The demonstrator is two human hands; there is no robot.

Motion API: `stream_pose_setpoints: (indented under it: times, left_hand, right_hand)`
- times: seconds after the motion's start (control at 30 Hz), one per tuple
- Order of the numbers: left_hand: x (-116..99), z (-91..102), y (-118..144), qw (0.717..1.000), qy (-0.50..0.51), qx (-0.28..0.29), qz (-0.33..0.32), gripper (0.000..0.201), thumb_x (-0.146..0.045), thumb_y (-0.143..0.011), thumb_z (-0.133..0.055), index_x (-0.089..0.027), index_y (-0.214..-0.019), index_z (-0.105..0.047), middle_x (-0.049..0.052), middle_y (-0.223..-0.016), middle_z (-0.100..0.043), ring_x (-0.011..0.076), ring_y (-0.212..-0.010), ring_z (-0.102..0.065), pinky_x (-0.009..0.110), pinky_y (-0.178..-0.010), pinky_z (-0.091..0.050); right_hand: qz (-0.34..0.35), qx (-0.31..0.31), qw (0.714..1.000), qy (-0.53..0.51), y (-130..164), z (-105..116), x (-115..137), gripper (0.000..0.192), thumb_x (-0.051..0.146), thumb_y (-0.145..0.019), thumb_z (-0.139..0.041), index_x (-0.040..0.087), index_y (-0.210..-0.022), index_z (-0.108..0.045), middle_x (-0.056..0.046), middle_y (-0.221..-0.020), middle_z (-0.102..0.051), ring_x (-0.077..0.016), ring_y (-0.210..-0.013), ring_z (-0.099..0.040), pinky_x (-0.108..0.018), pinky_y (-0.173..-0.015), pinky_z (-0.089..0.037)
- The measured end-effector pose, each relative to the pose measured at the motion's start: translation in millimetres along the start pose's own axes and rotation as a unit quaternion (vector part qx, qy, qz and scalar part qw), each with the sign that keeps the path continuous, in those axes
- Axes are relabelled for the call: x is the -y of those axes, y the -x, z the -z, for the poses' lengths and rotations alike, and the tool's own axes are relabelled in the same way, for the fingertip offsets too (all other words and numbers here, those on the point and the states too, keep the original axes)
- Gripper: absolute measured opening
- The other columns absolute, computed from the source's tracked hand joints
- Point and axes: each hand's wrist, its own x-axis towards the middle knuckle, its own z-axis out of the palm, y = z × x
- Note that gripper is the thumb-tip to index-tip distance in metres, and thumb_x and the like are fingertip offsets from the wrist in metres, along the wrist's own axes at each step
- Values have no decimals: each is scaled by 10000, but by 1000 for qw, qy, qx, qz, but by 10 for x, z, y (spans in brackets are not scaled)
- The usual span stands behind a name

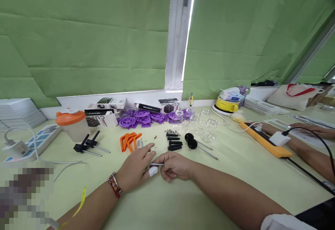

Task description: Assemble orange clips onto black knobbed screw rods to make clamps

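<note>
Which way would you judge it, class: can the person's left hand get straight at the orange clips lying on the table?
Probably yes. The left hand lies just short of the orange clips, with only bare table and a few thin metal pins between. It pinches a thin metal rod with the right hand, though.

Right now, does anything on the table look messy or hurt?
The left hand has a white wrap on its thumb tip, like a bandage. Small springs lie loosely scattered near the black pegs. Nothing looks spilled or broken.
</note>
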Motion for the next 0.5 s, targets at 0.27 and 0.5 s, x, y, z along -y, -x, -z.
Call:
stream_pose_setpoints:
  times: [0.27,0.5]
  left_hand:
    - [27,-8,19,988,67,40,134,318,-467,-844,-462,-174,-917,-562,69,-834,-631,195,-697,-584,304,-596,-423]
    - [60,-24,15,970,142,82,178,314,-432,-885,-393,-195,-929,-594,36,-755,-657,173,-656,-581,276,-595,-388]
  right_hand:
    - [40,-42,996,62,-32,204,81,272,166,-593,-474,86,-772,-662,-58,-627,-654,-85,-373,-473,-197,-347,-246]
    - [176,-230,795,533,-193,361,333,304,159,-803,-458,163,-1008,-683,-84,-1038,-664,-188,-933,-591,-300,-834,-426]
